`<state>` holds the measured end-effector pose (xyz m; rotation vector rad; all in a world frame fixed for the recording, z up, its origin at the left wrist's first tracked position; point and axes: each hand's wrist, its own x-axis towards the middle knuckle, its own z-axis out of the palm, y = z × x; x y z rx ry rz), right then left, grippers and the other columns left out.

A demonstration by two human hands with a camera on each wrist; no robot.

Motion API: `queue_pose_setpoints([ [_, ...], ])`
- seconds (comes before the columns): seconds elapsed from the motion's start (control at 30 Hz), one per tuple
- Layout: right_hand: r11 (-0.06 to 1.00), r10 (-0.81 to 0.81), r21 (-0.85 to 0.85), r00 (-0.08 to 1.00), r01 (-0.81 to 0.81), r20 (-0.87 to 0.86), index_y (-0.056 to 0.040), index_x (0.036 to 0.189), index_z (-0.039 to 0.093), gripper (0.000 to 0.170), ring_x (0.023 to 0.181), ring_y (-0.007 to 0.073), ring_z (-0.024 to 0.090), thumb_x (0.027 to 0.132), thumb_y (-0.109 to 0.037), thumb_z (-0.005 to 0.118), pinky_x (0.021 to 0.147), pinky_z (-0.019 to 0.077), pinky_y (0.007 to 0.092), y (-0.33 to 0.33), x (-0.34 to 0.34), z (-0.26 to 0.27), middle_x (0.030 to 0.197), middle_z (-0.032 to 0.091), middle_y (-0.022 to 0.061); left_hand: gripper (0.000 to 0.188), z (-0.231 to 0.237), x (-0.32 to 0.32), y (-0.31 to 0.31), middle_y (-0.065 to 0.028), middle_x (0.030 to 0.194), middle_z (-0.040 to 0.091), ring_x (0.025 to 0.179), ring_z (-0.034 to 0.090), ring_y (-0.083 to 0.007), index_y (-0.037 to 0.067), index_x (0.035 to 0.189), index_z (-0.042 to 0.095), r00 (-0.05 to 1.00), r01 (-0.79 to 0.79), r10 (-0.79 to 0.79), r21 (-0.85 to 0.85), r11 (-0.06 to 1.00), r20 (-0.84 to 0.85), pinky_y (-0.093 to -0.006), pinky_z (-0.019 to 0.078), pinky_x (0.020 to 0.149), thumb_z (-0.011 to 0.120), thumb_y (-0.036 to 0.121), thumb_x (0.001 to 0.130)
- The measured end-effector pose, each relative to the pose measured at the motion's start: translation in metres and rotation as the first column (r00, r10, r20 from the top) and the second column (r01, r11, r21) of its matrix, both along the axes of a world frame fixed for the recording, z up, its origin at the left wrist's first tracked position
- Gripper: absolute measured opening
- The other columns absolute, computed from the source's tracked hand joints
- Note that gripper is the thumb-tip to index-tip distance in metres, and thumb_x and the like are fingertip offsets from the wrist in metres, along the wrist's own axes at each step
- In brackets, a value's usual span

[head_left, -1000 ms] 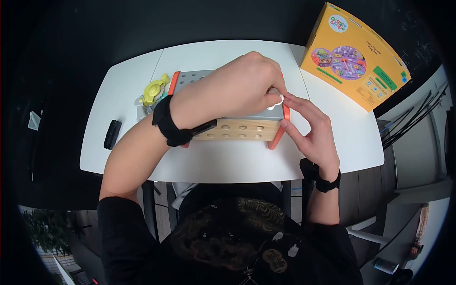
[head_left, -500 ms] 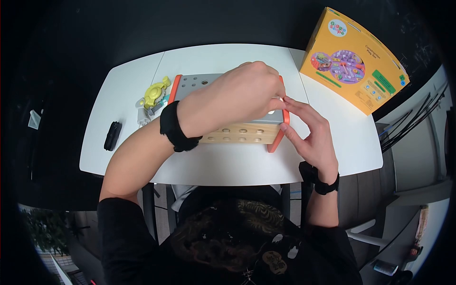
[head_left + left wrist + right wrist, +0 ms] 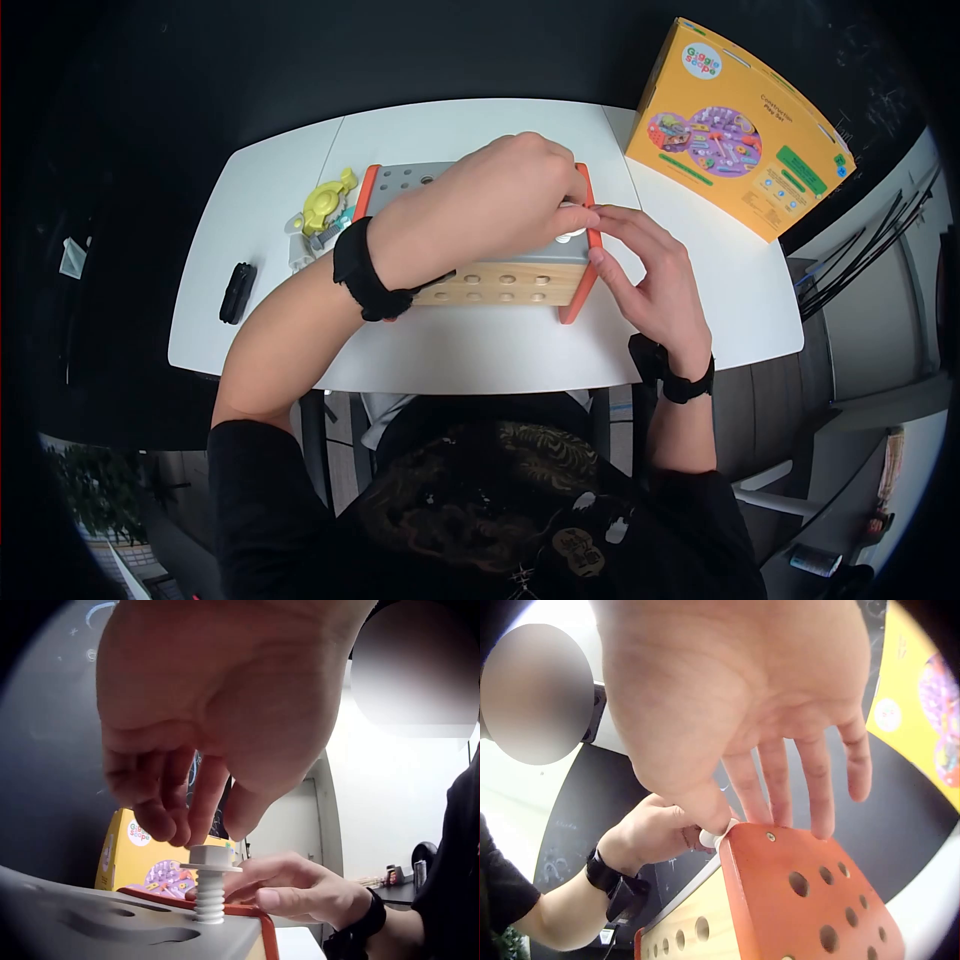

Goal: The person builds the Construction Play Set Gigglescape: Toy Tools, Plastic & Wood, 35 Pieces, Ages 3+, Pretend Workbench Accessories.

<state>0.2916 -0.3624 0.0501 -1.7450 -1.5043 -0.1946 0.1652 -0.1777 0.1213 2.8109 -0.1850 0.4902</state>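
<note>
Head view: I've rolled my left hand (image 3: 505, 190), fingers (image 3: 205, 806) loose above the apparently unseated bolt (image 3: 210, 857); right hand (image 3: 660, 290) unclenched on the panel (image 3: 769, 900).

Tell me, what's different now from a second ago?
Not much. The left hand over the white bolt shifted slightly rightward at the wrist; the whole head view drifted a little too. Whether that hand gripped the bolt before, I can't tell. The right hand stayed at the orange end of the toy workbench, and the workbench, yellow box and black case stayed put.
</note>
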Motion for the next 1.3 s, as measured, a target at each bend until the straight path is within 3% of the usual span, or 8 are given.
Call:
queue_pose_setpoints([
  [0.33,0.997,-0.076,-0.023,0.997,0.077,0.016,-0.0009,0.098,0.071,0.016,0.094,0.0318,0.069,0.088,-0.013,0.069,0.083,0.0559,0.0387,0.010,-0.002,0.009,0.105,0.073,0.0110,0.010,-0.002,0.000,0.007,-0.0152,0.091,0.071,0.085,0.068,-0.0337,0.001,0.093,0.072,0.983,0.181,-0.182,-0.067,0.981,-0.009,-0.0393,0.0535,0.078,0.069,0.002,0.084],
  [0.4,0.994,-0.101,-0.033,0.995,0.101,0.018,-0.0012,0.097,0.071,0.015,0.093,0.0319,0.069,0.088,-0.012,0.068,0.082,0.0559,0.0391,0.013,-0.006,0.014,0.105,0.073,0.0105,0.011,-0.001,0.001,0.005,-0.0147,0.088,0.070,0.082,0.067,-0.0339,0.002,0.095,0.072,0.985,0.153,-0.167,-0.235,0.960,-0.040,-0.0399,0.0530,0.076,0.066,0.003,0.086],
  [0.6,0.992,-0.123,0.020,0.988,0.122,0.089,-0.0020,0.096,0.072,0.014,0.095,0.0328,0.069,0.088,-0.014,0.067,0.084,0.0564,0.0399,0.019,0.000,0.010,0.107,0.074,0.0104,0.017,0.001,-0.006,-0.005,-0.0150,0.082,0.067,0.075,0.064,-0.0348,0.001,0.094,0.074,0.999,0.002,-0.001,-0.034,0.999,0.035,-0.0402,0.0524,0.071,0.071,0.016,0.089],
  [0.77,0.990,-0.091,-0.110,0.995,0.087,-0.032,-0.0026,0.103,0.075,0.022,0.104,0.0330,0.070,0.090,-0.019,0.068,0.091,0.0558,0.0394,0.012,0.004,0.016,0.113,0.074,0.0143,0.017,0.001,-0.004,-0.002,-0.0161,0.088,0.069,0.082,0.067,-0.0353,0.001,0.097,0.075,1.000,0.000,-0.002,-0.048,0.999,-0.028,-0.0408,0.0542,0.075,0.072,0.015,0.086],
  [0.83,0.986,-0.071,-0.156,0.996,0.061,-0.061,-0.0030,0.107,0.075,0.025,0.107,0.0338,0.069,0.090,-0.020,0.068,0.093,0.0553,0.0397,0.007,0.008,0.017,0.115,0.074,0.0153,0.017,-0.002,-0.001,0.005,-0.0161,0.093,0.071,0.089,0.068,-0.0360,0.002,0.100,0.074,0.987,0.160,-0.161,-0.116,0.980,0.002,-0.0405,0.0551,0.080,0.069,0.005,0.084],
  [1.0,0.940,0.106,-0.321,0.993,-0.120,-0.061,-0.0084,0.132,0.066,0.054,0.121,0.0336,0.063,0.084,-0.030,0.078,0.102,0.0518,0.0411,0.001,0.018,0.024,0.132,0.067,0.0128,0.023,-0.004,0.002,0.007,-0.0154,0.094,0.071,0.090,0.068,-0.0360,0.002,0.103,0.073,0.993,0.114,-0.118,-0.140,0.983,-0.018,-0.0400,0.0552,0.082,0.063,-0.002,0.082],
  [1.13,0.952,0.051,-0.305,0.996,-0.025,0.078,-0.0103,0.135,0.064,0.063,0.123,0.0316,0.062,0.080,-0.034,0.082,0.101,0.0522,0.0415,0.012,0.019,0.018,0.136,0.065,0.0109,0.018,-0.005,0.001,0.001,-0.0154,0.087,0.069,0.082,0.067,-0.0357,0.000,0.101,0.073,0.993,0.030,-0.022,-0.069,0.997,0.119,-0.0400,0.0545,0.079,0.065,0.006,0.086],
  [1.3,0.964,-0.020,-0.256,0.978,0.074,0.208,-0.0096,0.130,0.067,0.065,0.113,0.0288,0.068,0.075,-0.040,0.084,0.095,0.0544,0.0427,0.019,0.022,0.014,0.130,0.069,0.0100,0.017,-0.004,0.009,0.007,-0.0161,0.086,0.068,0.079,0.065,-0.0357,0.000,0.096,0.076,0.994,-0.110,0.111,0.032,0.993,-0.007,-0.0410,0.0537,0.077,0.069,0.013,0.088],
])
